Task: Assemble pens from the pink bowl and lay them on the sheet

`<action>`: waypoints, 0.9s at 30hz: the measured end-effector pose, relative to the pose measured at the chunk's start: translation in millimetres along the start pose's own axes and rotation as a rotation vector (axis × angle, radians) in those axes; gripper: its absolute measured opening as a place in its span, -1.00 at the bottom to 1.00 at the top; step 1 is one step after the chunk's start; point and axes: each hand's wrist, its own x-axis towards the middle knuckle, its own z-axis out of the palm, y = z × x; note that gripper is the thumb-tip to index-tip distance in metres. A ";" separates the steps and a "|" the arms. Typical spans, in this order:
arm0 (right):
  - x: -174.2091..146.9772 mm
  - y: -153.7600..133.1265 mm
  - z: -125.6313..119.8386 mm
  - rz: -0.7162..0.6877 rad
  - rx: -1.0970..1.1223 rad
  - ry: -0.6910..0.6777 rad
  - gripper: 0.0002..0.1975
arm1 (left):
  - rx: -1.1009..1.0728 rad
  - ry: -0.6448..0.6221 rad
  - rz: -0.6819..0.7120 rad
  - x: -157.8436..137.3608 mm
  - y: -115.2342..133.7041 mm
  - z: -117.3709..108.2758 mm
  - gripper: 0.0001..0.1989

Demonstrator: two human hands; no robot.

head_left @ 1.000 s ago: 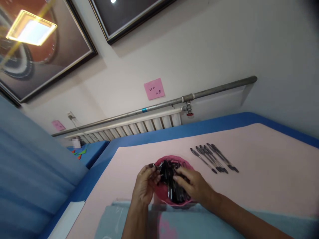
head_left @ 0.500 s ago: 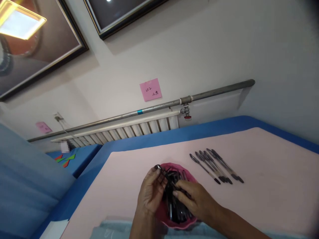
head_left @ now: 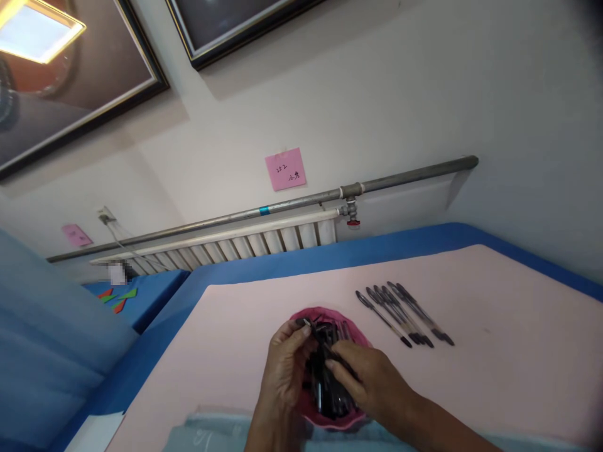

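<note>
A pink basket [head_left: 330,425] full of black pen parts [head_left: 325,389] stands near the table's front edge. Over its left rim my left hand [head_left: 288,358] pinches the dark capped end of a pen [head_left: 316,333]. My right hand [head_left: 370,376] is closed round the pen's other end, above the basket's right side; its fingers partly hide the pen. Several black-capped pens [head_left: 400,314] lie side by side on the pink sheet, to the right of and beyond the basket.
The pink sheet [head_left: 499,358] covers a blue table [head_left: 414,235]. Light blue cloth [head_left: 207,433] lies at the front edge. A second blue table [head_left: 155,292] with red and green pieces stands left. Behind are a radiator [head_left: 254,243] and pipe [head_left: 211,221] along the wall.
My left hand's thumb and fingers have closed further over the pen's capped end, and the hand has shifted slightly right. My right hand has barely moved. The view has shifted slightly.
</note>
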 end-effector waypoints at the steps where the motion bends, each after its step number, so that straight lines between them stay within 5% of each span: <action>1: -0.9 0.2 0.7 0.018 0.017 -0.002 -0.81 | 0.011 0.005 0.009 -0.6 0.1 -0.2 -0.81; 9: 1.5 -3.4 -1.0 0.094 0.321 -0.091 -0.71 | 0.005 0.000 -0.059 -1.7 1.0 -5.0 -0.81; 27: 2.4 -4.2 3.2 0.106 0.177 -0.074 -0.73 | -0.053 0.115 0.024 -2.6 -10.5 0.3 -0.78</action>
